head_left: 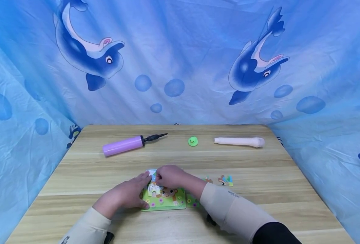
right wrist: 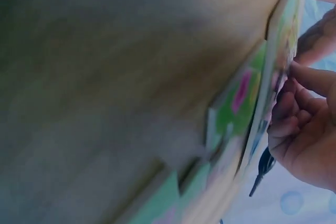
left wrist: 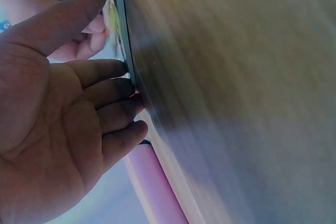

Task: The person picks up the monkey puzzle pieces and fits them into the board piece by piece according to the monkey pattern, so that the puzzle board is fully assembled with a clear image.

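A puzzle board with a monkey, flowers and a castle lies near the front middle of the table. My left hand spans its left side, thumb at the lower left corner and fingers along the edge; in the left wrist view the fingers are nearly straight. Over the upper middle of the board is my right hand, fingers curled and fingertips down at the picture beside the castle puzzle piece. In the right wrist view its thumb and index pinch together right at the picture surface; the fingers mostly hide the piece there.
Loose puzzle pieces lie right of the board: a green flowered piece and a blue-and-brown piece. Another is partly behind the right forearm. Farther back are a purple hand pump, a green rubber duck and a pale toy microphone.
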A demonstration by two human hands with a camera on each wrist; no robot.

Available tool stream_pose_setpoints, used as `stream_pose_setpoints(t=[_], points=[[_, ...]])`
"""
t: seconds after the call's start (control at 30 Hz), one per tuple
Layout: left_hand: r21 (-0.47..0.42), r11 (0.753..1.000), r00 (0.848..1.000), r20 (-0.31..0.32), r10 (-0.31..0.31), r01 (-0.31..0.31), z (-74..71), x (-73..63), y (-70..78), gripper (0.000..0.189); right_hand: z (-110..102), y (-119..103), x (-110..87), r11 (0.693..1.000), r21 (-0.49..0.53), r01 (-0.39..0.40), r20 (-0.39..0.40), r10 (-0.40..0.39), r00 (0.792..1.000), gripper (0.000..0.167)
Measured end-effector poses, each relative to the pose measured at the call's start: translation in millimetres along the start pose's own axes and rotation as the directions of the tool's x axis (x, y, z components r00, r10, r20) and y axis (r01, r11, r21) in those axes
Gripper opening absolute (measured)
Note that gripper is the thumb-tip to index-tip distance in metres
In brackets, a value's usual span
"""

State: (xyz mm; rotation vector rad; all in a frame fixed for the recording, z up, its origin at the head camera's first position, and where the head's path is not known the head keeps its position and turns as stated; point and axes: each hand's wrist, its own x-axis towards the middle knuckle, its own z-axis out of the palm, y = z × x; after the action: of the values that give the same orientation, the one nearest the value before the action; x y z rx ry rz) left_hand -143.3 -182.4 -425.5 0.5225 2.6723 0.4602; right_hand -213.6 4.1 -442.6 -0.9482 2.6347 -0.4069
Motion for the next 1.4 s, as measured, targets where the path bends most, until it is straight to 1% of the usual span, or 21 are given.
stream_pose_setpoints(t=[0.13,0.2,0.3,0.4,0.5,0.57,0.63,0.8,0.97,1.1,1.2,1.33,1.4], points=[[-0.012,1.000,1.000,0.001,0.001,-0.001,0.3,0.5,-0.4,0.103,4.5,-0.9,3.8,0.999,-0.029,-0.015,-0.006,0.015,1.000,0.021],[-0.017,1.000,1.000,-0.001,0.004,-0.004,0.3,0.3,-1.1,0.103,5.6,-1.9,4.9,0.999,-0.040,-0.018,-0.013,0.017,1.000,0.021],[-0.021,0.999,1.000,-0.008,0.024,-0.024,0.4,0.2,-2.6,0.097,5.6,-3.2,5.3,0.999,-0.043,-0.020,-0.013,0.019,1.000,0.020],[-0.021,0.999,0.999,-0.014,0.040,-0.040,1.0,1.3,-3.2,0.086,4.3,-1.5,4.8,1.000,-0.013,-0.004,0.002,0.004,1.000,0.018],[-0.019,0.999,0.999,-0.015,0.044,-0.045,2.2,3.3,-3.2,0.075,0.6,2.9,2.6,0.997,0.082,0.008,0.048,-0.012,0.999,0.015],[-0.015,0.999,0.999,-0.016,0.043,-0.043,2.6,4.1,-2.8,0.070,-1.9,4.5,1.0,0.992,0.126,0.005,0.079,-0.015,0.997,0.014],[-0.009,0.999,0.999,-0.013,0.040,-0.041,3.0,4.6,-2.8,0.068,-3.5,4.3,0.1,0.991,0.134,0.000,0.097,-0.013,0.995,0.014],[-0.014,0.999,0.999,-0.004,0.032,-0.032,3.1,5.1,-2.3,0.068,-2.1,2.4,2.3,0.997,0.074,-0.015,0.088,0.008,0.996,0.016],[-0.017,0.999,0.999,-0.010,0.041,-0.041,2.5,5.7,-2.2,0.064,-3.1,1.4,3.2,0.996,0.072,-0.049,0.080,0.043,0.996,0.018],[0.013,0.999,0.999,-0.024,0.049,-0.049,1.2,5.0,-0.4,0.060,-3.6,0.5,3.6,0.994,0.069,-0.080,0.079,0.074,0.994,0.019],[0.056,0.997,0.998,-0.036,0.056,-0.054,-0.2,2.9,3.1,0.064,-3.3,-0.5,4.5,0.993,0.064,-0.100,0.076,0.095,0.993,0.020],[0.112,0.993,0.998,-0.044,0.050,-0.045,-2.0,-0.2,8.8,0.076,-3.7,-2.5,6.3,0.993,0.047,-0.106,0.073,0.102,0.992,0.022],[0.126,0.991,0.998,-0.046,0.043,-0.037,-2.4,-1.0,10.6,0.080,-4.1,-3.1,7.1,0.994,0.040,-0.102,0.076,0.099,0.992,0.022]])
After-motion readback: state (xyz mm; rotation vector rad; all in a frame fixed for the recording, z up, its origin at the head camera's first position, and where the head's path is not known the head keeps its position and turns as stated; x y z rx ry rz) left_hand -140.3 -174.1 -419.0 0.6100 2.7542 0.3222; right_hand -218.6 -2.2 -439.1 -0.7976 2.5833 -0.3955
